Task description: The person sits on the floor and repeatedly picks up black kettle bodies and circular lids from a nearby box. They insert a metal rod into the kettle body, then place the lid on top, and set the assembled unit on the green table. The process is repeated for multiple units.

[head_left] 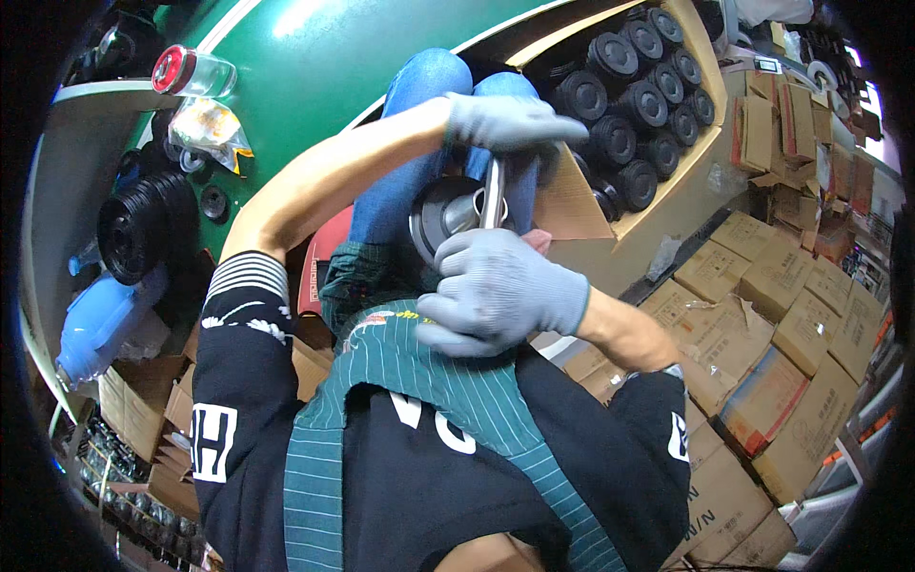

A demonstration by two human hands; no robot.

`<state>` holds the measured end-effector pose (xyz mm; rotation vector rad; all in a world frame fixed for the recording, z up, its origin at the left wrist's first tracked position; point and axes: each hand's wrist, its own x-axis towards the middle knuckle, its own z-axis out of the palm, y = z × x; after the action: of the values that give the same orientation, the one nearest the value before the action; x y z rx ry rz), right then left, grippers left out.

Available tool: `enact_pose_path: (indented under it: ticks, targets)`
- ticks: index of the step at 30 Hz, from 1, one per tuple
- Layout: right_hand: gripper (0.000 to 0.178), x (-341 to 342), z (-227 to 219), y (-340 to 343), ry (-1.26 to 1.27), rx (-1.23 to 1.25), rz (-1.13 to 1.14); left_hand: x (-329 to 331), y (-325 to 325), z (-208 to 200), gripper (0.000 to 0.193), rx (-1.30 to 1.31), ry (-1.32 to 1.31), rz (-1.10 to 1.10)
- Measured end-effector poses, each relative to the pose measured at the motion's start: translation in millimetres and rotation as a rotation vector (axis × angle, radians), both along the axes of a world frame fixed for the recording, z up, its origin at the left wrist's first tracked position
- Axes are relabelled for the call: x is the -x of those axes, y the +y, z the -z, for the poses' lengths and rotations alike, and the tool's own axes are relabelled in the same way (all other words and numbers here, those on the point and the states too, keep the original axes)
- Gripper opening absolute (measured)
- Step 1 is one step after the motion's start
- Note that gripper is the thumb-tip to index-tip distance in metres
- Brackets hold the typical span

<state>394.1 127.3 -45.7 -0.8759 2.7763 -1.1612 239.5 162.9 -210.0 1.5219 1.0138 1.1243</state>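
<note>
Both my hands wear grey knit gloves. A shiny metal bar [494, 194] stretches between them above my lap. My right hand [505, 291] is closed round its near end. At the far end my left hand [510, 124] lies over the bar, one finger pointing right and the others curled and partly blurred beneath. Under the bar, between my knees, rests a round black disc [431, 221] with a raised metal collar [462, 212]. My right hand covers part of the disc.
An open carton [720, 95] of several stacked black round parts stands ahead right, its flap [570, 202] towards my knees. On the left are a red-lidded clear jar [197, 73], a plastic bag [208, 126] and stacked black discs [143, 224]. Cardboard boxes [758, 381] lie right.
</note>
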Motion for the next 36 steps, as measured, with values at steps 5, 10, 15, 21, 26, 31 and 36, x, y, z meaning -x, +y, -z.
enact_pose_path:
  ticks: [5, 10, 15, 21, 26, 31, 36]
  targets:
    - [0.082, -65.0, 6.9, 10.8, 0.205, 0.031, 0.696, 90.4, -78.9, -69.9, 0.090, 0.325, -0.249, -0.421]
    - [0.117, -85.2, 55.1, -5.2, -0.327, 0.187, 0.978, 149.4, -174.6, -25.3, 0.070, 0.491, -0.212, -0.802]
    - [0.110, -94.9, 52.6, -26.7, -0.245, 0.132, 0.947, 135.1, -210.1, 26.8, 0.052, 0.348, 0.339, -1.281]
    - [0.101, -109.2, 34.2, -23.6, 0.103, 0.111, 0.753, 133.8, -218.1, 49.2, 0.061, 0.418, 0.842, -1.255]
    - [0.084, -67.2, 59.4, 33.4, -0.147, 0.876, 1.157, 104.3, -227.6, -21.8, 0.073, -0.171, 1.041, -1.150]
    - [0.086, 25.9, 119.7, 63.7, -0.558, 1.827, 0.641, 66.1, -212.2, -79.9, 0.097, -0.615, 0.725, -0.846]
    - [0.088, 121.6, 124.0, 90.7, -0.909, 1.664, 0.643, 99.5, -174.6, -119.0, 0.076, -0.357, 0.830, -1.184]
